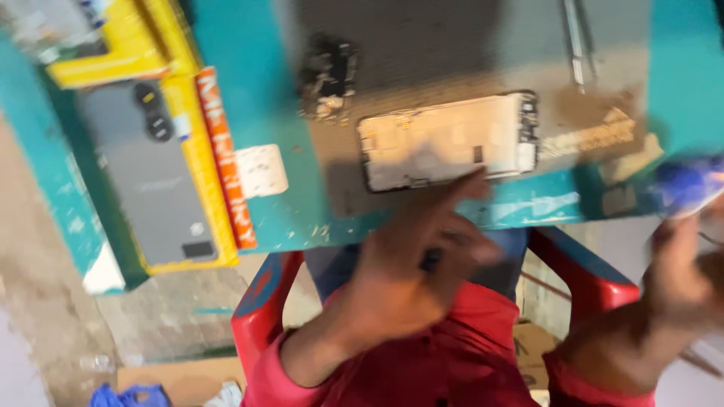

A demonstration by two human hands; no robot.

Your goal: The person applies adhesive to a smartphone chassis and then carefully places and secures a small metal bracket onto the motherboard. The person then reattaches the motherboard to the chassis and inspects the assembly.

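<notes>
An opened phone body [445, 141], pale inside with a dark frame, lies on a grey mat [422, 45] on a teal table [256, 98]. My left hand [411, 260] hovers at the table's front edge, one finger reaching up to touch the phone's lower edge; a small dark object seems tucked in its fingers, blurred. My right hand [679, 279] is at the far right, below the table edge, closed around a blue object [690, 185] that is too blurred to identify. A dark circuit part [328, 75] lies on the mat left of the phone.
A grey phone back cover [151, 173] rests in a yellow box [204, 173] at the table's left. Metal tweezers [577, 38] lie at the mat's top right. A red plastic chair [260, 309] is under me. Cardboard [181, 380] lies on the floor.
</notes>
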